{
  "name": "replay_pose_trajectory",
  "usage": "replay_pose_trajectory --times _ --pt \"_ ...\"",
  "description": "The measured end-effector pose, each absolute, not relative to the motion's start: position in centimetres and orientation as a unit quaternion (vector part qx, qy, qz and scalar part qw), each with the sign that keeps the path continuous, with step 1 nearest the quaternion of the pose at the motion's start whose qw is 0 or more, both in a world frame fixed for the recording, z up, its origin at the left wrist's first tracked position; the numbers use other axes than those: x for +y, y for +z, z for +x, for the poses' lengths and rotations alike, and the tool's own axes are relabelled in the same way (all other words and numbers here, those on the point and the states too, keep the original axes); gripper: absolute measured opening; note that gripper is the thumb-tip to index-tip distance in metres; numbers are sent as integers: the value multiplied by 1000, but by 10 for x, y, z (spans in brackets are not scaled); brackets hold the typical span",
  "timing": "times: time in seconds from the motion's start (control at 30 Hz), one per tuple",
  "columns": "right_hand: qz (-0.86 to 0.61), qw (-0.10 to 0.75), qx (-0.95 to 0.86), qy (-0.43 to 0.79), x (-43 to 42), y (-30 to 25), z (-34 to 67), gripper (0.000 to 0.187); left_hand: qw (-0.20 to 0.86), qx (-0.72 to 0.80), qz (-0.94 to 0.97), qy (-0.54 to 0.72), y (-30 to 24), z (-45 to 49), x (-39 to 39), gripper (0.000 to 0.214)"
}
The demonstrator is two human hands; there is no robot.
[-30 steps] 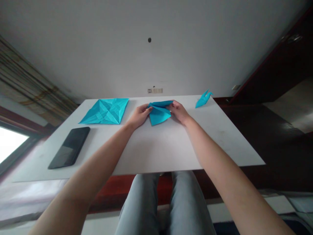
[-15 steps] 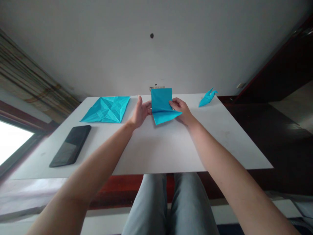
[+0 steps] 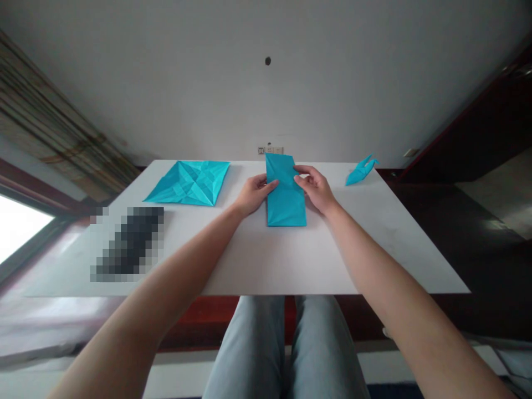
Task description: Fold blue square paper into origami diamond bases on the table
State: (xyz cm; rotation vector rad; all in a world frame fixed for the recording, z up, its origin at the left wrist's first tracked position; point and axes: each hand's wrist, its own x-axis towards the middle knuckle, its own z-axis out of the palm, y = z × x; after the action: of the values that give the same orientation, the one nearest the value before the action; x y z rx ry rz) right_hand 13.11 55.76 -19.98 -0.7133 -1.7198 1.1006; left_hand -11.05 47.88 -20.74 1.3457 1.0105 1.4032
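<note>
A sheet of blue origami paper (image 3: 286, 199), folded into a long flat rectangle, lies on the white table (image 3: 266, 266) in front of me. My left hand (image 3: 255, 194) grips its left edge, with the fingertips over the paper. My right hand (image 3: 315, 188) holds its upper right edge between the fingers and thumb. To the left lies a creased, partly folded blue paper square (image 3: 189, 183). Nearest my right hand, at the table's far right, sits a small blue origami crane (image 3: 361, 172).
A dark flat object (image 3: 131, 244), pixelated and unreadable, lies on the table's left. A wall socket strip (image 3: 270, 150) sits just above the far edge. A curtain (image 3: 54, 122) and a bright window (image 3: 20, 233) are at the left, and my jeans-clad legs (image 3: 282, 349) show below the table.
The blue paper stood partly raised and open before. Now it is folded down into a flat rectangle on the table, and my hands have moved onto its sides.
</note>
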Motion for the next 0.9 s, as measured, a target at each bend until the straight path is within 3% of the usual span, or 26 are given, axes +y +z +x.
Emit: replay_pose_trajectory --times 0.07,0.2,0.27,0.4,0.57,0.67,0.9 --pt "-294 445 -733 421 555 -199 129 72 457 406 543 576 -206 -107 477 72" --pt "-283 445 -776 347 555 -198 127 45 434 425 551 571 -205 -104 477 68" --pt "-284 460 -784 305 556 -196 129 38 335 463 573 588 -204 -106 478 69" --pt "-272 476 -814 190 553 -184 136 27 74 482 618 617 -192 -114 476 94" --pt "-282 490 -815 126 545 -174 139 29 -38 412 670 617 -174 -113 465 27" --pt "-302 517 -786 152 548 -174 140 35 -17 402 681 611 -169 -108 458 27" --pt "-332 556 -675 354 554 -175 139 51 -21 343 756 558 -167 -98 448 23"
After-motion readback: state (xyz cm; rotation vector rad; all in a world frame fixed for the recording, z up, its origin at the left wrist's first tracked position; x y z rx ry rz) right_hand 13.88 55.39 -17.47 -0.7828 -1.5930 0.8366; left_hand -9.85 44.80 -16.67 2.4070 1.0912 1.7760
